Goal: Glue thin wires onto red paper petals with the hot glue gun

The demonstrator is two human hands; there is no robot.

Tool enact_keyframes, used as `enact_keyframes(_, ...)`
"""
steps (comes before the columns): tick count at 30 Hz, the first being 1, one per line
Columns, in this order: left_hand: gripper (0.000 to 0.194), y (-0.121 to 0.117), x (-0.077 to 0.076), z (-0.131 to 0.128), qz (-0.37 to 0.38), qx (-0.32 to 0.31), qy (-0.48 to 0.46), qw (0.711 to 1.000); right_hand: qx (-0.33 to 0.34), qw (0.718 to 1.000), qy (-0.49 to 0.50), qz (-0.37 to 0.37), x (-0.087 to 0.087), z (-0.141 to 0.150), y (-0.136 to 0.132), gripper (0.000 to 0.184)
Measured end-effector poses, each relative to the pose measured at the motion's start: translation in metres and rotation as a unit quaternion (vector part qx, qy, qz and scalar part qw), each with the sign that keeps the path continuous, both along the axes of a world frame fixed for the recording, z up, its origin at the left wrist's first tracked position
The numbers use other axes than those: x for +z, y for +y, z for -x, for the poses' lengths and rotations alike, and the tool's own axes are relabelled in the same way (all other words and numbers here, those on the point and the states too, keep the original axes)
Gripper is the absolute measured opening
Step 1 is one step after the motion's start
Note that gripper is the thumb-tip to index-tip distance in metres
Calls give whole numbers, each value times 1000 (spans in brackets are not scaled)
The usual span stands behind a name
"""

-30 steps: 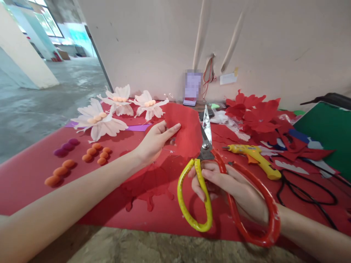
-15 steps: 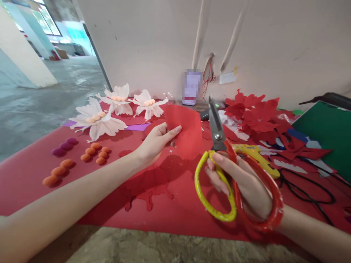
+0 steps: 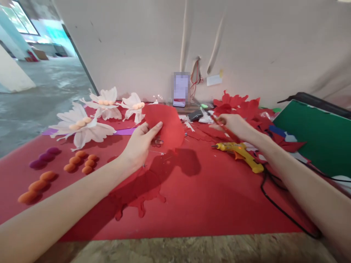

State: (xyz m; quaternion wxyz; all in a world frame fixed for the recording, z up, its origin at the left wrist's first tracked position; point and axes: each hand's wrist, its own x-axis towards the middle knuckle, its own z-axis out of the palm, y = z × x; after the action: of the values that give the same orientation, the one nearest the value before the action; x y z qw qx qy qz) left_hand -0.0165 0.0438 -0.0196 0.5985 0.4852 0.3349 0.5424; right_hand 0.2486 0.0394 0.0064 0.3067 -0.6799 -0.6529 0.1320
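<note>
My left hand [image 3: 138, 144] holds a rounded piece of red felt [image 3: 167, 124] upright above the red table cover [image 3: 197, 197], thumb in front and fingers closed on its left edge. My right hand [image 3: 233, 124] is stretched far back over the red scraps, closed on the scissors [image 3: 226, 133]; only a strip of the red handle shows under the fingers. The blades and the yellow handle are hidden. A yellow glue gun [image 3: 240, 151] lies just in front of that hand.
White fabric flowers [image 3: 82, 126] and orange pompoms [image 3: 79, 164] lie at the left, purple ones [image 3: 44, 159] beside them. Red felt flowers [image 3: 236, 104] are piled at the back right, next to a green sheet [image 3: 315, 135]. A black cord [image 3: 274, 197] runs along the right.
My right hand has carried the scissors from in front of me away to the back right, past the glue gun. My left hand keeps the red felt and has shifted slightly left.
</note>
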Motion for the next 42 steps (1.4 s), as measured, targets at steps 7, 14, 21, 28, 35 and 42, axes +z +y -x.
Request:
enact_keyframes(7,26,7,4,4,16,57,-30,998,-15,973,-203,112,-27,-15,42,29)
enact_keyframes(14,28,3,5,1,36,52,-23,998,27,990,-137,10,-9,6,39,17)
enact_keyframes(21,29,-4,7,-1,37,23,-14,999,191,977,94,-27,-6,76,-10,28)
enact_keyframes(28,26,-9,11,-3,37,-2,-21,999,200,910,363,30,-3,88,-27,22)
enact_keyframes(35,22,-10,12,-1,45,-15,-26,999,233,881,410,31,-3,92,-39,17)
enact_keyframes(42,17,-10,11,-1,39,-29,-19,999,268,871,409,55,-6,90,-43,20)
